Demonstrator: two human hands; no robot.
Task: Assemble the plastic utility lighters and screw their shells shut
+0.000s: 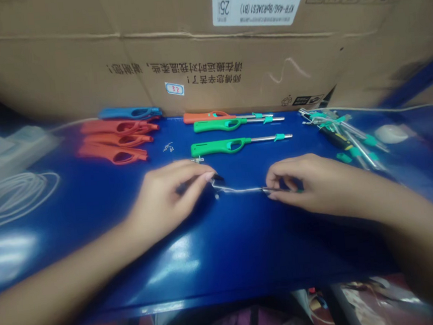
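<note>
My left hand (pixel 177 188) is closed in a pinch on a small black part (pixel 218 177), mostly hidden by the fingertips. From there a thin white wire (pixel 237 190) runs right into the end of a slim metal tube (pixel 267 190). My right hand (pixel 305 180) grips that tube, its fingers covering most of it. Just beyond the left fingertips lies a small metal piece (pixel 200 159). Behind the hands rest a green gas lighter (pixel 215 147), a second green lighter (pixel 213 126) and an orange lighter (pixel 207 116), all with metal barrels.
Several orange-red lighter casings (pixel 111 150) and a blue casing (pixel 124 113) lie at back left. A white wire coil (pixel 18 195) is at far left. Metal tubes (pixel 359 142) and a black-yellow screwdriver (pixel 335 137) are piled at right. A cardboard box (pixel 115 50) walls the blue table's back.
</note>
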